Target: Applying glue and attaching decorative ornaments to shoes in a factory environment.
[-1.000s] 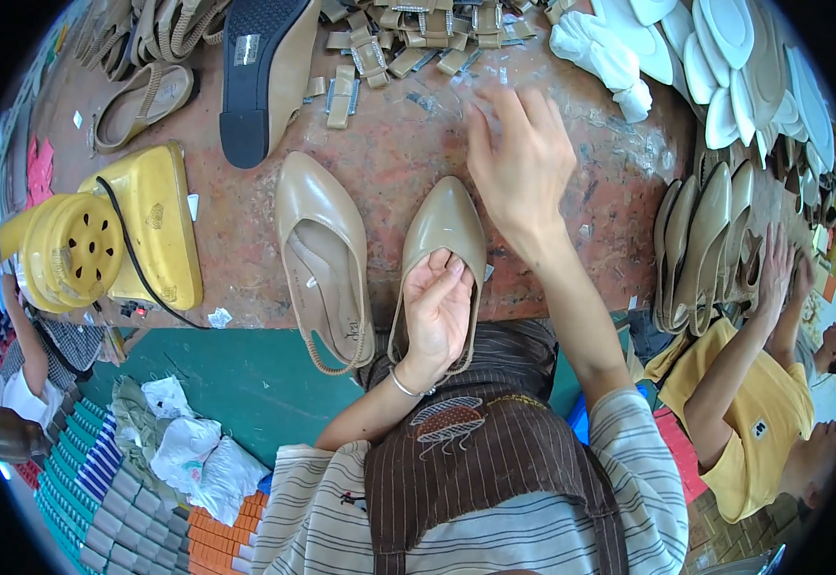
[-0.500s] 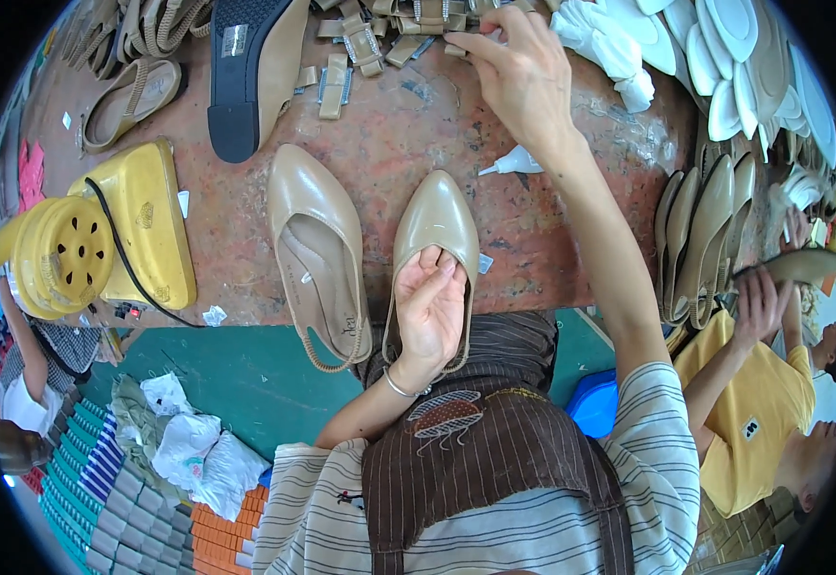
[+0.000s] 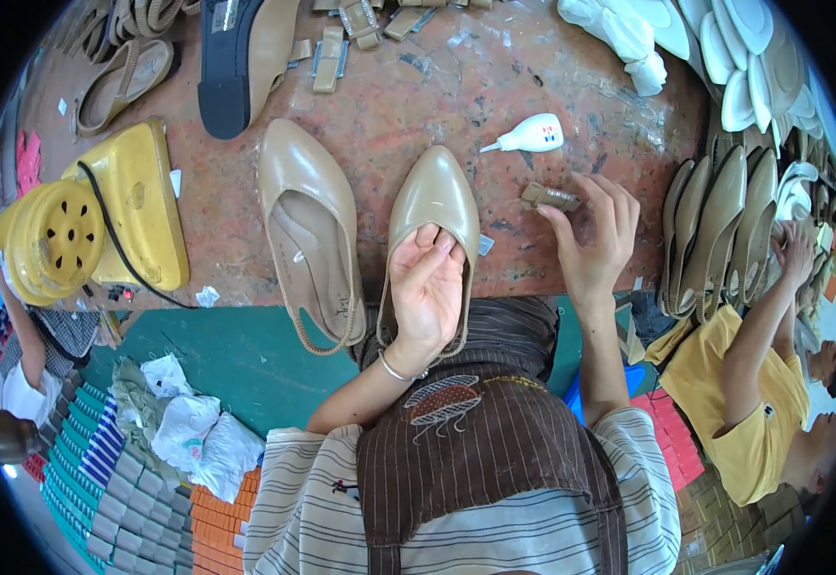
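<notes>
My left hand [image 3: 427, 287] is inside a beige pointed slingback shoe [image 3: 434, 187], its fingers tucked under the vamp and the thumb lying over them, gripping the shoe at the table's front edge. To the right, my right hand [image 3: 598, 230] pinches a small beige bow [image 3: 552, 196] with a glittery band between thumb and fingers, just over the tabletop. The matching slingback [image 3: 312, 182] lies to the left of the held shoe, toe pointing away. A white glue bottle [image 3: 531, 133] with a thin nozzle lies beyond the bow.
More bows [image 3: 330, 59] lie at the far side of the worn table [image 3: 475, 86]. A yellow lamp-like device [image 3: 140, 211] stands left, near a sandal [image 3: 125, 88] and an upturned shoe [image 3: 226, 77]. Shoes [image 3: 720, 230] line the right edge, beside a person in yellow [image 3: 739, 412].
My right hand has come back from the far pile toward me, bringing a bow with it. The glue bottle is now fully uncovered. My left hand keeps its grip on the shoe.
</notes>
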{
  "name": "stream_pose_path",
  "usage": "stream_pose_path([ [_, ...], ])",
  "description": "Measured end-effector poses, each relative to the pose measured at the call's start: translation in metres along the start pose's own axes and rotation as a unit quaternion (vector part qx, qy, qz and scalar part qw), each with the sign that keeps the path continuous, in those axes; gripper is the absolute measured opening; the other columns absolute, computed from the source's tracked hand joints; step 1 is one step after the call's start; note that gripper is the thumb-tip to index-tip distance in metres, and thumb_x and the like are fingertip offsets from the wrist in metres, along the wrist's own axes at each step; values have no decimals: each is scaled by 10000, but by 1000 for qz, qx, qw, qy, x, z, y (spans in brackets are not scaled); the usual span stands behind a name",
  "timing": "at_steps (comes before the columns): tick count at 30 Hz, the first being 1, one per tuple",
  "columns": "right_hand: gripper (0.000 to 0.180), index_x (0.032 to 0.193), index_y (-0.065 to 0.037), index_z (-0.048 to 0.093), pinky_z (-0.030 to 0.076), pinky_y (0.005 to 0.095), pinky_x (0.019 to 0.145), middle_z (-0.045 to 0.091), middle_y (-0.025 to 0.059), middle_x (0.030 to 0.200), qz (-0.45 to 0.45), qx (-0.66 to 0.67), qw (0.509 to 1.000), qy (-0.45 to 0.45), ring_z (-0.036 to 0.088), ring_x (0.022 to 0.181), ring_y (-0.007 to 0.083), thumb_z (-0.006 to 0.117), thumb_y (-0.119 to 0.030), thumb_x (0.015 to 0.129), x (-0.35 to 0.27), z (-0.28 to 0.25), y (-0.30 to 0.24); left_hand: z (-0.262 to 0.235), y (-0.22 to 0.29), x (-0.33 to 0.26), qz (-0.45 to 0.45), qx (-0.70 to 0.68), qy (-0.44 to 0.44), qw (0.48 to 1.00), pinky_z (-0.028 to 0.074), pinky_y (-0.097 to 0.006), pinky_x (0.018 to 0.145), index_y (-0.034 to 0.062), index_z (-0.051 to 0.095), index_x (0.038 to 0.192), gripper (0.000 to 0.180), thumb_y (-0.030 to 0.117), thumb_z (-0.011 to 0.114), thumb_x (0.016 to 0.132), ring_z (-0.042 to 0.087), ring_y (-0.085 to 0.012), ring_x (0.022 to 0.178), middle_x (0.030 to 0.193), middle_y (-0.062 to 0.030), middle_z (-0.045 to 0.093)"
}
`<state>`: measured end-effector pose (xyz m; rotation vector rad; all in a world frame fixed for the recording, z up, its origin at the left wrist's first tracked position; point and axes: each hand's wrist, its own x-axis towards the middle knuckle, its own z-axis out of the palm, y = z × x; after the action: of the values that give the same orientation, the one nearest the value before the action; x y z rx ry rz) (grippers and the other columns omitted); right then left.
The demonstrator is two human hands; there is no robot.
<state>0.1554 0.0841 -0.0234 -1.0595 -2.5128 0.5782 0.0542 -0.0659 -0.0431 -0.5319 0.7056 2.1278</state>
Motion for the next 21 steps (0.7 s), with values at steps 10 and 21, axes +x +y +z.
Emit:
stream_pose_path([
  [10,338,1066,-34,670,487,298,726,602,110,1003,111,91,988,-53,590,848,208,710,40,739,-7,-3,0,-5,-2,2,1,-81,-11,997,394,-356,969,-6,612,935,120,62,522,892,542,-212,1029,994,-67,620],
  [21,397,1049,-24,658,494,347,743,567,128,1004,-62,232,963,-118,572,905,277,710,59,664,13,28,-59,1,-1,3,-3,-56,-34,998,353,-385,1027,-35,525,1152,301,100,468,889,489,-245,1156,1186,-125,559],
])
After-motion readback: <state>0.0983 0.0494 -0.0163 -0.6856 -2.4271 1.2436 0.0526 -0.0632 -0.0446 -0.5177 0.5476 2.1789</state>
